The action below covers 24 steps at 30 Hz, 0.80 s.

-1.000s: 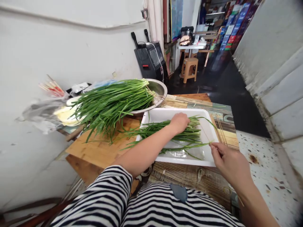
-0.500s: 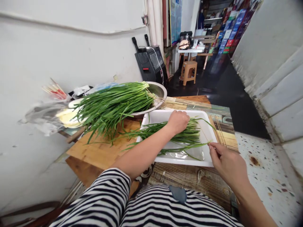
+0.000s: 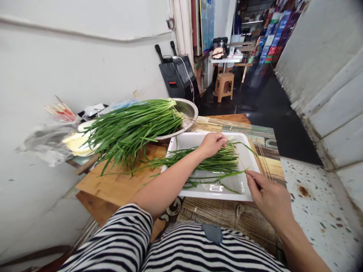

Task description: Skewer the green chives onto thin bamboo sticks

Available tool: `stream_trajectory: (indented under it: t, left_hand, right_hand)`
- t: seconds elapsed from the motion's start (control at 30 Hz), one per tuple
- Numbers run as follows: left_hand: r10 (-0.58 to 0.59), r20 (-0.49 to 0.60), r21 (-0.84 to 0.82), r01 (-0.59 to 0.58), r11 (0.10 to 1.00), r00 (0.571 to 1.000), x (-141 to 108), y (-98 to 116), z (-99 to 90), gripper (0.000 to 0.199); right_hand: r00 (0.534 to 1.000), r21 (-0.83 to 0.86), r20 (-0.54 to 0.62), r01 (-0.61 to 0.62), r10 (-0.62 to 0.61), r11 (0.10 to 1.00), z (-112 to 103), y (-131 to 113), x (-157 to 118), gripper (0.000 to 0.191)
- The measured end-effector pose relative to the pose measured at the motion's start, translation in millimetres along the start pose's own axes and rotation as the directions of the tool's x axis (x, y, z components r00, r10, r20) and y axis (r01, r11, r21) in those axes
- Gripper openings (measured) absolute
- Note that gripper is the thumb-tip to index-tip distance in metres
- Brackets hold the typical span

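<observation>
In the white tray (image 3: 181,140) lies a bunch of green chives (image 3: 224,160), pale ends to the right. My left hand (image 3: 213,144) is over the upper part of this bunch, fingers pressed together; what they hold is too small to make out. At the tray's right edge my right hand (image 3: 266,190) pinches the pale end of a few chive stalks and a thin stick, whose leaves trail left into the tray. A bigger heap of chives (image 3: 138,121) overhangs a metal bowl (image 3: 193,109) behind and left of the tray.
Thin wooden sticks (image 3: 263,158) lie right of the tray on the patterned table (image 3: 227,213). A wooden board (image 3: 113,179) is at the left, with plastic bags (image 3: 45,141) beyond. Further off stand a black speaker-like case (image 3: 177,77) and a brown stool (image 3: 224,87).
The fingers of my left hand have turned and come together toward the right. My right hand has shifted slightly left, still pinching. The whole view has shifted a little.
</observation>
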<state>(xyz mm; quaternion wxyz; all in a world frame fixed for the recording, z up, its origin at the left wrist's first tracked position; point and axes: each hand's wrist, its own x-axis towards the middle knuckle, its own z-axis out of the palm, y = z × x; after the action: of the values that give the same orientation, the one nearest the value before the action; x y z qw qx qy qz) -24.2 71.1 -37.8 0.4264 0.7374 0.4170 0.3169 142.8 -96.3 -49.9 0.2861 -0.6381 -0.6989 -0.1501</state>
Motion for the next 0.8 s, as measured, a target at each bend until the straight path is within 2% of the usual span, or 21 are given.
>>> stream_trajectory:
  t: [0.13, 0.33, 0.6, 0.8]
  left_hand:
    - [0.036, 0.013, 0.047, -0.036, 0.998, 0.999, -1.6, 7.1, -5.1, 0.026]
    - [0.053, 0.022, -0.004, -0.053, 0.999, 0.998, 0.3, 4.1, -2.1, 0.02]
    - [-0.074, 0.01, -0.089, 0.074, 0.993, 0.997, 0.8, 2.4, 3.6, 0.02]
    - [-0.096, -0.021, -0.11, 0.093, 0.99, 0.995, 0.8, 4.3, 3.2, 0.022]
  right_hand:
    - [1.0, 0.012, 0.012, -0.013, 0.013, 1.0, -0.7, -0.3, 0.6, 0.035]
    - [0.998, 0.021, 0.034, -0.052, 0.051, 0.998, 0.9, 0.5, -1.1, 0.034]
    - [0.999, 0.034, 0.026, -0.035, 0.034, 0.999, 1.4, 1.6, -1.9, 0.035]
    - [0.999, 0.03, 0.024, -0.039, 0.038, 0.999, 2.1, 2.2, -3.3, 0.036]
